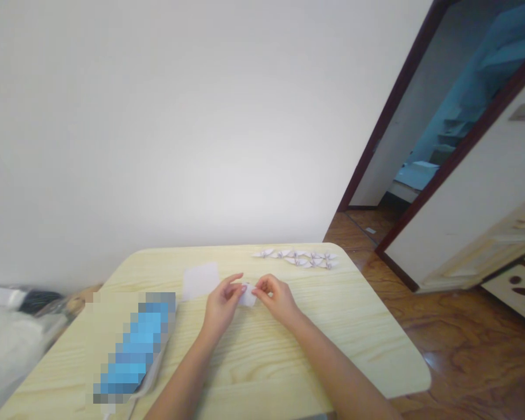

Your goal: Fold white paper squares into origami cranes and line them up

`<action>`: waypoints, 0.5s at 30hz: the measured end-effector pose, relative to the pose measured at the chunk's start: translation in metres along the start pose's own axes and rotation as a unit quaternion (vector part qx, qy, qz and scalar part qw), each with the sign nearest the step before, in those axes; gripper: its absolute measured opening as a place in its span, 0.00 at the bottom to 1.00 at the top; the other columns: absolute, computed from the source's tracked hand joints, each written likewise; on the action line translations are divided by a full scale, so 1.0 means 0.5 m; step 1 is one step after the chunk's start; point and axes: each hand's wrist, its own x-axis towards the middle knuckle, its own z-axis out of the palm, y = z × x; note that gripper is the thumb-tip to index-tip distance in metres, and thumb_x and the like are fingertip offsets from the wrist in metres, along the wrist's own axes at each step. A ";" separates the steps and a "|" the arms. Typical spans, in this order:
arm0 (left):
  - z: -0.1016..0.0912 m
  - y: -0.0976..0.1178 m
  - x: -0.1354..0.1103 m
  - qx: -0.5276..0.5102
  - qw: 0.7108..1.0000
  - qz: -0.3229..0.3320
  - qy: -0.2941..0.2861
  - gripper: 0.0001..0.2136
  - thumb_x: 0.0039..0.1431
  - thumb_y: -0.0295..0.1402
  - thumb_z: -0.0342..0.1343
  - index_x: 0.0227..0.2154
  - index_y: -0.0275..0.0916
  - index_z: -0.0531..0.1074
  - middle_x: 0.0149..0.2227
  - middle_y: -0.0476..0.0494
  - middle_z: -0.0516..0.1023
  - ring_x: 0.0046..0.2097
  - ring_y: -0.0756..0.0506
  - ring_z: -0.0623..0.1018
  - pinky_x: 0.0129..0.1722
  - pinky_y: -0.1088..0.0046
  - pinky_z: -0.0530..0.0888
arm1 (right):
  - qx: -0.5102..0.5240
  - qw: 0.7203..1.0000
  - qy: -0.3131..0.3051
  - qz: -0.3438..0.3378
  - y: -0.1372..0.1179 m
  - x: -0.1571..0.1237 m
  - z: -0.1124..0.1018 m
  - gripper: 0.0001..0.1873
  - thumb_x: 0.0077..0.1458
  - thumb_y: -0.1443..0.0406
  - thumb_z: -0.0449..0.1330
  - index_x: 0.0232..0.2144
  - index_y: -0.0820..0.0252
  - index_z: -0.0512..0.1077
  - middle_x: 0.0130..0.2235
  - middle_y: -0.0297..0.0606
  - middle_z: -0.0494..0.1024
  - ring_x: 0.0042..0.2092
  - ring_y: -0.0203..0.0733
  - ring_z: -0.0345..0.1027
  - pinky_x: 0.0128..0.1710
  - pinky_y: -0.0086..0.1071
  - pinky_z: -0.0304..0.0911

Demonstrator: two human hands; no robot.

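Observation:
Between my two hands is a small piece of folded white paper [248,296], held just above the table. My left hand [223,300] pinches its left edge between thumb and fingers, the index finger stretched out above. On the right edge, the thumb and index finger of my right hand [277,296] are closed, with the other fingers curled. Left of my left hand lies a flat white sheet of paper [200,280]. Beyond my right hand, several small folded paper figures [301,258] sit in two rows near the table's back edge; they look like origami cranes.
The pale wooden table [262,367] stands against a white wall [227,116]. At its left lies a blurred-out device with a blue screen [135,344] and a cable. To the right are a wooden floor [437,315] and an open doorway. White bedding [9,344] is at far left.

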 end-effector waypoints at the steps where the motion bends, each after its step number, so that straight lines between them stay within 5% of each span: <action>1: 0.000 0.000 -0.001 0.013 1.000 0.005 0.002 0.15 0.43 0.39 0.57 0.35 0.38 0.72 0.30 0.44 0.79 0.32 0.45 0.77 0.33 0.71 0.72 | 0.000 1.000 0.003 0.003 0.001 0.000 0.000 0.07 0.47 0.60 0.58 0.26 0.58 0.66 0.24 0.31 0.69 0.27 0.34 0.64 0.28 0.27 0.59; 7: 0.000 0.006 -0.001 0.031 0.999 0.013 0.029 0.10 0.43 0.38 0.57 0.29 0.38 0.75 0.30 0.43 0.79 0.32 0.44 0.77 0.33 0.69 0.73 | 0.114 0.990 -0.003 0.081 0.029 0.003 0.014 0.16 0.43 0.60 0.61 0.35 0.59 0.66 0.26 0.31 0.72 0.26 0.34 0.66 0.26 0.27 0.60; 15: 0.003 0.008 -0.003 0.043 0.998 0.006 0.053 0.10 0.41 0.39 0.58 0.26 0.37 0.74 0.27 0.44 0.78 0.30 0.46 0.76 0.32 0.72 0.72 | 0.188 0.967 -0.011 0.171 0.037 0.008 0.027 0.16 0.36 0.54 0.63 0.20 0.61 0.67 0.19 0.31 0.70 0.22 0.33 0.63 0.23 0.27 0.59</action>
